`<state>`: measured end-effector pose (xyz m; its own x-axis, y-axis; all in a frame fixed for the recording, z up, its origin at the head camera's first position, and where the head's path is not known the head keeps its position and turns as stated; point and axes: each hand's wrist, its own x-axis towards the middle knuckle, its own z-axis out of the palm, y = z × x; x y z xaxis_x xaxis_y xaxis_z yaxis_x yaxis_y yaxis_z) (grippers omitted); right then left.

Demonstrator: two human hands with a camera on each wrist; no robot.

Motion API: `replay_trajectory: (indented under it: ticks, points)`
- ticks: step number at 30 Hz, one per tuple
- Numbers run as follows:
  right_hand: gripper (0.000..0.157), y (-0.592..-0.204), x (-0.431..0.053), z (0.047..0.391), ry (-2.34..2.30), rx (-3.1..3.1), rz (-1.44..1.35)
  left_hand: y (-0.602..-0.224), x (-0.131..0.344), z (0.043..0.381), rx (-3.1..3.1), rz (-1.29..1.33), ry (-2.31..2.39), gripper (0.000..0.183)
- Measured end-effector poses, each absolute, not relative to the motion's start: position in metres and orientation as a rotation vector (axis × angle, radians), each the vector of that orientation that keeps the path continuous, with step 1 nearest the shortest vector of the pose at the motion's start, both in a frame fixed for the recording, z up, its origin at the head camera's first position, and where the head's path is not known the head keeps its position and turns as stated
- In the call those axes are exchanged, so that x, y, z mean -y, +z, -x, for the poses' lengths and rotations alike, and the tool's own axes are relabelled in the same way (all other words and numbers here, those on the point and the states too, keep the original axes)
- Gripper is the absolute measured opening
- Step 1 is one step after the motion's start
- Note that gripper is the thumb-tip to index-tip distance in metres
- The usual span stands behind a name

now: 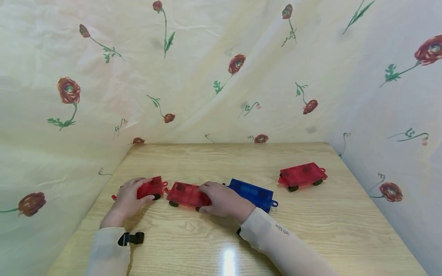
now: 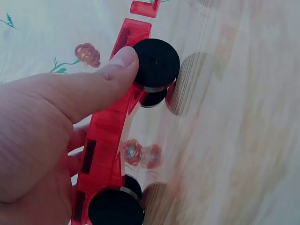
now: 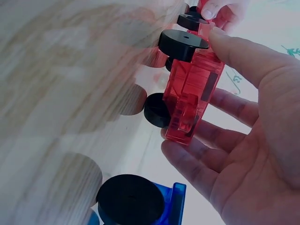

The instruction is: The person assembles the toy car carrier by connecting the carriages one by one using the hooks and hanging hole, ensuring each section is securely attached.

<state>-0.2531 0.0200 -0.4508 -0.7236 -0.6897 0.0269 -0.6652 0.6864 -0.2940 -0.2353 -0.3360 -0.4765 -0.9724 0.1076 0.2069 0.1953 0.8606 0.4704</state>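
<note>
the left hand grips a red cart at about 9 o'clock on the table, fingers curled over its top and, in the left wrist view, the thumb pressed along the cart's edge beside a black wheel. the right hand holds a second red cart just to the right of the first, fingers wrapped round its far end; the right wrist view shows the thumb on one side and the fingers cradling the other, so both hands have a firm hold. the two carts lie end to end along a 9-to-3 line, long axes roughly in one row, their facing ends close with a small gap where the first cart's loop pokes toward the second. each hand is on its own cart, so neither is nearer to the gap; it sits between them, at 3 o'clock from the left hand and 9 o'clock from the right. a blue cart lies just behind the right hand at its 2 o'clock, angled, whether touching the second cart i cannot tell. a third red cart stands well apart toward 2 o'clock. a black clip sits on the left sleeve. flowered cloth hangs behind.
</note>
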Motion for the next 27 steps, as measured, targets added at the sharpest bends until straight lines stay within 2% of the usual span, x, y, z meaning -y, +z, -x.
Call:
replay_trajectory:
  ticks: [16,27]
  points:
    - [0.064,-0.4527,-0.0193,0.2525,-0.424,-2.829,1.123,-0.4802,0.3376,0.2364,2.784,0.125,-0.891,0.073]
    - [0.063,-0.4544,-0.0203,0.2537,-0.452,-2.863,1.096,-0.4798,0.3379,0.2379,2.778,0.146,-0.947,0.069]
